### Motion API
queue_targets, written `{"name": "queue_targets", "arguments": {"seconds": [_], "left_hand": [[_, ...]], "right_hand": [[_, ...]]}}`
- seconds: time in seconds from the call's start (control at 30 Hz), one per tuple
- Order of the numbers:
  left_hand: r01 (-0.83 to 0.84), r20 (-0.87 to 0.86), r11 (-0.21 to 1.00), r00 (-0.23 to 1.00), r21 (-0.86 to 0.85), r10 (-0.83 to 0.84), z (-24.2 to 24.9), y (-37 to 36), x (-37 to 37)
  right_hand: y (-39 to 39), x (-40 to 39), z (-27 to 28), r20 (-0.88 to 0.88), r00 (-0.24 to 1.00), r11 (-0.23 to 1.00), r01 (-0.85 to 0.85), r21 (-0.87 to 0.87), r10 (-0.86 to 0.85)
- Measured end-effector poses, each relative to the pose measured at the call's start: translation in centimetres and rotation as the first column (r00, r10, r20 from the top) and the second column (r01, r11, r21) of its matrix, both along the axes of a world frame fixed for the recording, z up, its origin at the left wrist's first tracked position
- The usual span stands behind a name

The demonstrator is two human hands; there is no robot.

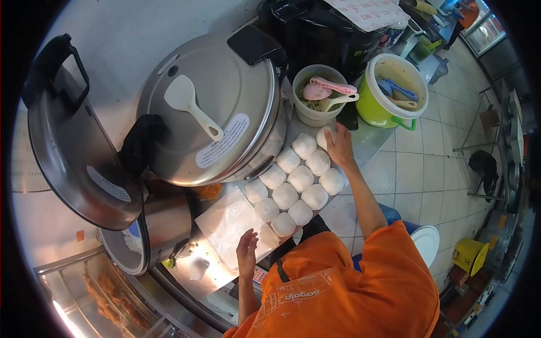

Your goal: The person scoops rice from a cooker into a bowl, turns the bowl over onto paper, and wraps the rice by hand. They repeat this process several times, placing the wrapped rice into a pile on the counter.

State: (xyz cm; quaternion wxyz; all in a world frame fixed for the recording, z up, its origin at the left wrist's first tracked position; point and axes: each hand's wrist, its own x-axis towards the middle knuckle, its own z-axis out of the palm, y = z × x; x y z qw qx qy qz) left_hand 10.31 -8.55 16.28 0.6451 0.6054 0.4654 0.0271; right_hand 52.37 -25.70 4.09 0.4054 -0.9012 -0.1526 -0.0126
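Note:
Several round white wrapped bundles [300,178] sit in close rows on the metal counter. My right hand [340,147] is at the far end of the rows, its fingers around the side of a white bundle [324,138]. Over the near edge of a stack of white paper sheets [228,222] is my left hand [247,248], fingers apart and nothing in it. A small white crumpled piece [197,268] lies left of the sheets.
A closed steel cooker [225,73] with a white paddle [191,104] on its lid stands beyond the sheets. An open cooker [163,225] is at left. A tub with pink and white scoops [315,115] and a green bucket [369,101] stand behind the bundles.

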Motion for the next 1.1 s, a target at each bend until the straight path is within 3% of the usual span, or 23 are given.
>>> {"name": "queue_targets", "arguments": {"seconds": [0.1, 0.17, 0.4, 0.47, 0.5, 0.57, 0.6, 0.67, 0.73, 0.8, 0.87, 0.93, 0.97, 1.0, 1.07, 1.1], "left_hand": [[-0.073, -0.05, 0.997, 0.996, 0.003, 0.073, -1.5, -0.3, -2.7], [-0.112, -0.067, 0.994, 0.992, -0.004, 0.111, -1.6, -0.7, -3.3], [-0.098, 0.002, 0.992, 0.995, 0.078, 0.098, -0.9, 0.0, -4.8], [-0.121, 0.049, 0.987, 0.992, 0.104, 0.117, -0.9, 0.8, -6.3], [-0.213, 0.104, 0.964, 0.975, 0.158, 0.198, -1.2, 1.3, -7.5], [-0.388, 0.193, 0.871, 0.919, 0.3, 0.343, -0.8, 2.5, -9.2], [-0.489, 0.239, 0.816, 0.87, 0.308, 0.431, -0.9, 3.2, -10.3], [-0.709, 0.353, 0.657, 0.702, 0.257, 0.619, -1.7, 5.0, -12.9], [-0.84, 0.429, 0.501, 0.539, 0.208, 0.725, -2.2, 7.2, -15.1], [-0.902, 0.516, 0.403, 0.421, 0.154, 0.746, -1.9, 9.5, -17.4], [-0.929, 0.541, 0.337, 0.363, 0.152, 0.758, -1.7, 12.5, -18.3], [-0.919, 0.583, 0.378, 0.367, 0.108, 0.725, -0.4, 15.1, -19.2], [-0.909, 0.597, 0.397, 0.387, 0.123, 0.702, -0.2, 16.1, -19.7], [-0.919, 0.599, 0.38, 0.361, 0.1, 0.715, 0.5, 17.0, -20.1], [-0.864, 0.645, 0.496, 0.43, 0.09, 0.631, 1.4, 18.4, -20.6], [-0.871, 0.656, 0.487, 0.408, 0.07, 0.635, 1.2, 18.9, -20.9]], "right_hand": [[-1.7, -2.6, 2.6, 0.146, 0.986, 0.99, -0.055, -0.133, 0.074], [-1.9, -2.8, 3.1, -0.153, 0.986, 0.997, -0.055, 0.062, 0.064], [-1.6, -1.5, 2.6, -0.184, 0.977, 0.986, -0.082, 0.142, 0.108], [-1.1, -2.8, 4.2, 0.256, 0.966, 0.999, -0.046, 0.008, 0.042], [-0.7, -3.9, 5.0, 0.265, 0.963, 0.998, -0.055, 0.008, 0.051], [1.2, -7.5, 9.9, 0.159, 0.987, 0.967, -0.007, 0.255, -0.035], [3.4, -10.1, 13.3, 0.192, 0.981, 0.94, -0.034, 0.339, -0.034], [7.0, -16.1, 18.5, 0.199, 0.973, 0.915, -0.184, 0.358, 0.118], [10.4, -22.5, 23.5, 0.378, 0.842, 0.821, -0.499, 0.278, 0.384], [16.0, -28.4, 28.4, 0.585, 0.597, 0.39, -0.802, 0.453, 0.549], [21.3, -32.1, 32.7, 0.691, 0.34, 0.124, -0.931, 0.343, 0.638], [28.4, -35.6, 36.7, 0.742, 0.238, 0.186, -0.97, 0.154, 0.627], [32.5, -37.3, 37.3, 0.692, 0.233, 0.167, -0.972, 0.163, 0.683], [35.3, -38.6, 39.1, 0.552, 0.199, 0.219, -0.975, 0.03, 0.81], [43.8, -39.9, 36.9, 0.593, 0.042, 0.184, -0.966, -0.181, 0.804], [47.5, -40.3, 35.5, 0.561, -0.08, 0.142, -0.929, -0.342, 0.824]]}}
